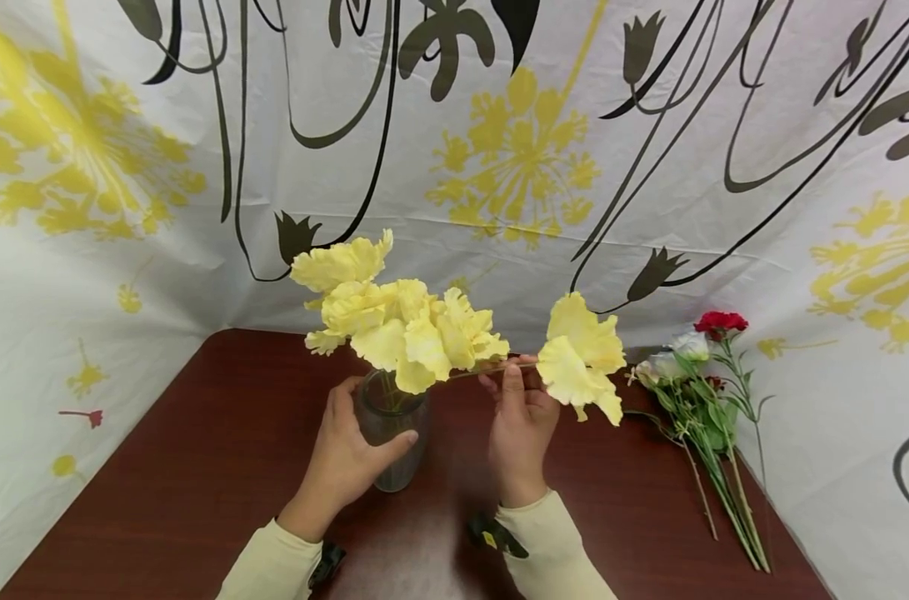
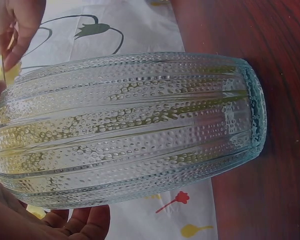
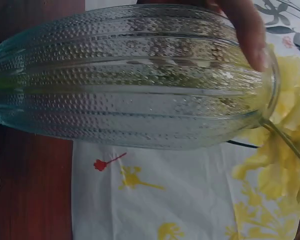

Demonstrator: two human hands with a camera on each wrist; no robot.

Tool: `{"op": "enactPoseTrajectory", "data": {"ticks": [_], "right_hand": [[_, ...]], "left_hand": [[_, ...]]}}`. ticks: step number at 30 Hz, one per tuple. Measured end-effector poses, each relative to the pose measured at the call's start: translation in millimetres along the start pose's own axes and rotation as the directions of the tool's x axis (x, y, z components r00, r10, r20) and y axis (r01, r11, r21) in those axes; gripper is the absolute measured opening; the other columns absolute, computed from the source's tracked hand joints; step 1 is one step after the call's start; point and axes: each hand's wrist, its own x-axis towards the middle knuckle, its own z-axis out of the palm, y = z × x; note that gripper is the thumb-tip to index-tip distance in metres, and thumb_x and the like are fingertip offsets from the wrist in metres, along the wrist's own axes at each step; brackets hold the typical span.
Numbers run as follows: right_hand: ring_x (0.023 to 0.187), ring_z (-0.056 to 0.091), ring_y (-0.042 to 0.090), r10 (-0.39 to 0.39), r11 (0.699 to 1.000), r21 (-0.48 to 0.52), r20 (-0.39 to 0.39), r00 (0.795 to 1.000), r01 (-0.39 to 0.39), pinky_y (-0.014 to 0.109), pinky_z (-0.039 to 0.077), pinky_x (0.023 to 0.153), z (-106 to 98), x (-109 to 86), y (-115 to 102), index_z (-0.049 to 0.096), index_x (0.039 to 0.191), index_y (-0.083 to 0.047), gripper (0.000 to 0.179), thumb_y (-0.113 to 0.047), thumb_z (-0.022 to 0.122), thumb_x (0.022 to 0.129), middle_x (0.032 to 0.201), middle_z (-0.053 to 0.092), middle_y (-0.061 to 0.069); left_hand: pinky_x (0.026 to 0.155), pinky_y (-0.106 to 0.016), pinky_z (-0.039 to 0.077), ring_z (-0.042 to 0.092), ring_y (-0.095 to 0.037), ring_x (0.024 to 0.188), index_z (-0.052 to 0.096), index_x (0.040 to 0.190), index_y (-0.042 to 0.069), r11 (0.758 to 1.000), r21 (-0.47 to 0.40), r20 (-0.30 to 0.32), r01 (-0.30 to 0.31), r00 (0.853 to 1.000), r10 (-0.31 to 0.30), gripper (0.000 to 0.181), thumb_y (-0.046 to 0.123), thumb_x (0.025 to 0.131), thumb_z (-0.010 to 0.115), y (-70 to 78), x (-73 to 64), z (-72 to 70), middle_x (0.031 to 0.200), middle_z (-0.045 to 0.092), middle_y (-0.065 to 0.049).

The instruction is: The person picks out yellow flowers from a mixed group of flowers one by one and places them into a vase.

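Note:
My left hand (image 1: 347,454) grips a ribbed clear glass vase (image 1: 400,477) near its rim, thumb across the near side. Several ruffled yellow flowers (image 1: 417,333) stand in the vase and lean over its mouth. To the right, my right hand (image 1: 524,425) pinches the thin stem (image 1: 469,372) of another yellow flower (image 1: 577,358), whose bloom spreads beside the fingers. That stem (image 3: 285,142) slants across the vase's rim in the right wrist view. Green stems show through the dimpled glass (image 2: 140,130) in the left wrist view.
On the table's right side lies a bunch of flowers (image 1: 697,400) with white blooms, a red carnation-like bloom (image 1: 721,323) and long green stems. A printed white cloth (image 1: 364,183) hangs behind and along both sides of the dark red-brown table (image 1: 199,467).

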Motion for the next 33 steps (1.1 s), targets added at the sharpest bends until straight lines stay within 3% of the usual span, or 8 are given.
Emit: {"op": "enactPoseTrajectory", "data": {"ticks": [9,12,17,21,27,30,33], "right_hand": [[0.088,0.062,0.017,0.06,0.998,-0.023,0.025,0.998,-0.059,0.035,0.056,0.079,10,-1.0,12,0.054,0.107,-0.006,0.008,-0.01,0.057,0.101,0.092,0.055,0.004],[0.084,0.065,0.018,0.092,0.995,-0.03,0.038,0.995,-0.09,0.036,0.056,0.078,14,-4.0,18,0.053,0.1,-0.007,0.004,-0.008,0.057,0.102,0.087,0.054,0.004],[0.081,0.064,0.021,0.17,0.985,-0.036,0.072,0.983,-0.168,0.039,0.055,0.078,20,-11.8,27,0.049,0.088,-0.008,0.016,-0.006,0.057,0.101,0.083,0.053,0.007],[0.08,0.057,0.017,0.225,0.971,-0.097,0.078,0.971,-0.217,0.033,0.052,0.078,23,-17.0,35,0.046,0.084,-0.008,0.019,-0.006,0.057,0.101,0.082,0.051,0.004],[0.077,0.043,0.013,0.239,0.952,-0.225,0.124,0.963,-0.207,0.028,0.04,0.078,27,-23.1,42,0.047,0.074,-0.006,0.026,-0.005,0.055,0.099,0.074,0.042,0.0],[0.087,0.052,0.015,0.244,0.944,-0.262,0.152,0.958,-0.199,0.031,0.044,0.085,28,-24.6,44,0.058,0.088,0.0,0.012,-0.006,0.057,0.099,0.087,0.055,0.003],[0.096,0.056,0.019,0.247,0.939,-0.294,0.212,0.945,-0.18,0.033,0.045,0.089,27,-23.8,44,0.057,0.104,0.004,0.014,-0.009,0.058,0.1,0.102,0.058,0.005]], "left_hand": [[0.099,-0.057,0.04,0.045,-0.035,0.125,0.027,0.146,0.009,0.999,0.007,-0.022,-0.033,0.999,0.033,0.104,0.055,0.072,0.084,1.8,0.0,-0.7,0.138,0.039,-0.014],[0.098,-0.057,0.041,0.046,-0.034,0.123,0.027,0.146,0.008,0.999,0.01,-0.03,-0.044,0.999,0.044,0.103,0.054,0.072,0.084,1.8,0.3,-0.8,0.137,0.04,-0.014],[0.098,-0.057,0.041,0.047,-0.034,0.122,0.028,0.146,0.008,0.999,0.006,-0.033,-0.052,0.998,0.053,0.103,0.052,0.072,0.084,1.0,-0.4,-0.9,0.136,0.04,-0.014],[0.097,-0.056,0.042,0.048,-0.033,0.122,0.028,0.146,0.008,0.998,0.0,-0.034,-0.057,0.998,0.057,0.103,0.053,0.072,0.084,1.3,-0.3,-0.3,0.136,0.04,-0.014],[0.098,-0.055,0.042,0.048,-0.032,0.122,0.028,0.146,0.008,0.998,-0.017,-0.037,-0.06,0.998,0.059,0.104,0.055,0.072,0.084,1.8,-0.5,0.8,0.137,0.04,-0.013],[0.097,-0.055,0.042,0.049,-0.032,0.122,0.028,0.146,0.007,0.998,-0.02,-0.037,-0.065,0.997,0.064,0.104,0.054,0.072,0.084,1.5,-0.8,0.8,0.136,0.04,-0.014],[0.096,-0.055,0.043,0.049,-0.032,0.121,0.029,0.145,0.007,0.997,-0.022,-0.04,-0.072,0.997,0.071,0.103,0.053,0.072,0.085,1.4,-0.8,0.5,0.135,0.041,-0.014]]}}
